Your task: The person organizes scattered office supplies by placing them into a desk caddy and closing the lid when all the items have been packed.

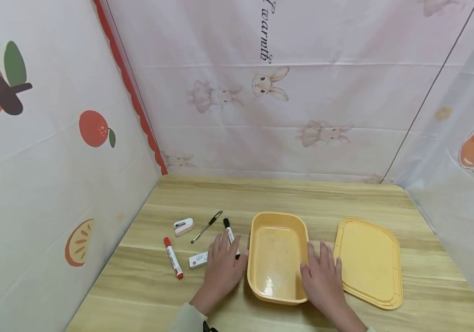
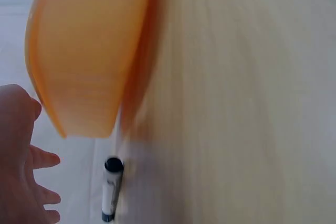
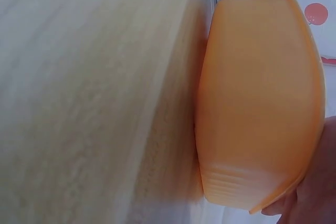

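A yellow plastic box [image 1: 278,263] without its lid stands on the table, nothing inside it. My left hand [image 1: 222,267] is at the box's left side, fingers extended and thumb close to the rim. Under those fingers lies a black-capped whiteboard marker [image 1: 231,234], partly hidden; the left wrist view also shows this marker [image 2: 112,187] past the box wall. My right hand [image 1: 324,279] touches the box's right rim with its fingers fairly straight. In the right wrist view, fingertips of the right hand [image 3: 315,187] reach the rim from outside.
The yellow lid [image 1: 369,263] lies flat on the right. Left of the box are a red-capped marker [image 1: 173,258], a black pen [image 1: 206,227], a small white sharpener-like object [image 1: 184,227] and a small white carton [image 1: 197,260]. Printed curtains [image 1: 237,110] surround the wooden table [image 1: 270,192].
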Action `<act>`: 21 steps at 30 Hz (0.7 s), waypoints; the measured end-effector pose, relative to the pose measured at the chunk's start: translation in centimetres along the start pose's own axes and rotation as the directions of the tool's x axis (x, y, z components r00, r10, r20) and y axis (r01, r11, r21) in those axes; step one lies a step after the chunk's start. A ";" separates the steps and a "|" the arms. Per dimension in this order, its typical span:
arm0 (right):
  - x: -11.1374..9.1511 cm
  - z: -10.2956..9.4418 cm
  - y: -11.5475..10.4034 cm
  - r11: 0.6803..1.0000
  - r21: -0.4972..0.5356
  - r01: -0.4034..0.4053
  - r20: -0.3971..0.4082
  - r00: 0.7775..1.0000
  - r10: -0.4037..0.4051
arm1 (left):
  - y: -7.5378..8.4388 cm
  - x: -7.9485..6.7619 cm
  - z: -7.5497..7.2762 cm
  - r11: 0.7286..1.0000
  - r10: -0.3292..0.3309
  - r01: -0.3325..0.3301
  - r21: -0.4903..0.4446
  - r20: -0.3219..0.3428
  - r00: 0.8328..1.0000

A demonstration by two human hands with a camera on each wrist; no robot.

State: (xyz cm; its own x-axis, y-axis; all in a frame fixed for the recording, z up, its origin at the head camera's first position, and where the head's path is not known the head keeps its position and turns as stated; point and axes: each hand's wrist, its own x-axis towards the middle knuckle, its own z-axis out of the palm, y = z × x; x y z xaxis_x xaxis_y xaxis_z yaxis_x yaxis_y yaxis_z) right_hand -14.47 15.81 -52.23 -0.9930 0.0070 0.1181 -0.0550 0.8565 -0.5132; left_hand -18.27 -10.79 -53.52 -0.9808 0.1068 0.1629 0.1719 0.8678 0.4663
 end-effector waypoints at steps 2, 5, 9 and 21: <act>0.0 -0.1 -0.1 1.000 0.007 0.000 0.006 1.000 0.000 | -0.6 -0.2 -0.3 1.000 -0.009 0.009 0.003 -0.029 1.000; -0.1 -0.3 -0.1 1.000 0.012 -0.004 0.016 1.000 0.004 | -1.5 -0.5 -0.9 1.000 -0.019 0.019 0.008 -0.060 0.998; 0.0 -0.3 -0.1 1.000 0.018 -0.011 0.026 1.000 0.011 | -2.6 -0.9 -1.6 0.999 -0.040 0.041 0.023 -0.076 0.996; 0.0 0.0 -0.3 1.000 0.017 0.001 0.005 1.000 -0.001 | -5.4 -1.4 -3.1 0.992 -0.128 0.126 -0.020 -0.182 0.975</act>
State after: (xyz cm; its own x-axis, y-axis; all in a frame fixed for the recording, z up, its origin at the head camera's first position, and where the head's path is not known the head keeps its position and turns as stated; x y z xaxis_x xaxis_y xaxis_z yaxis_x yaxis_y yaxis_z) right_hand -14.48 15.56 -52.12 -0.9934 0.0032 0.1145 -0.0580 0.8478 -0.5271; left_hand -17.52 -17.19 -53.55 -0.9615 -0.0951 0.2580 0.0488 0.8642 0.5007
